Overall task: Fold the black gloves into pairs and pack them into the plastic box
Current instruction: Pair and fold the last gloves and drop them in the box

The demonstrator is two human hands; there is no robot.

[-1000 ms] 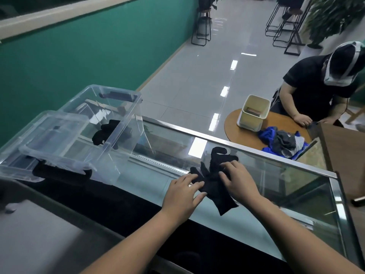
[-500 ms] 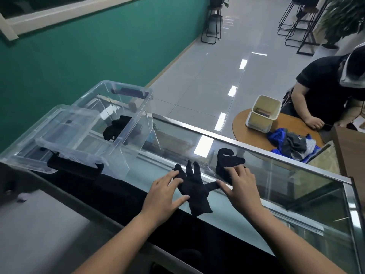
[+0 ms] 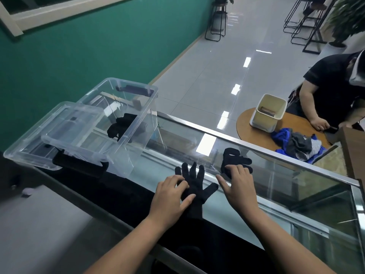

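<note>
A black glove (image 3: 194, 181) lies spread flat on the glass counter (image 3: 276, 186), fingers pointing away from me. My left hand (image 3: 171, 196) presses on its left side with relaxed fingers. A second black glove (image 3: 234, 160) lies crumpled just to the right, and my right hand (image 3: 238, 185) rests its fingertips on the near edge of it. The clear plastic box (image 3: 136, 123) stands at the left end of the counter with a bundle of black gloves (image 3: 122, 126) inside.
The box's clear lid (image 3: 59, 135) lies in front of the box. Beyond the counter a person sits at a round wooden table (image 3: 296, 125) with a cream bin (image 3: 267, 112) and a heap of blue and grey cloth (image 3: 300, 143).
The two gloves, bunched together a second ago, now lie apart. One has been spread flat under my left hand; my right hand has moved onto the crumpled one.
</note>
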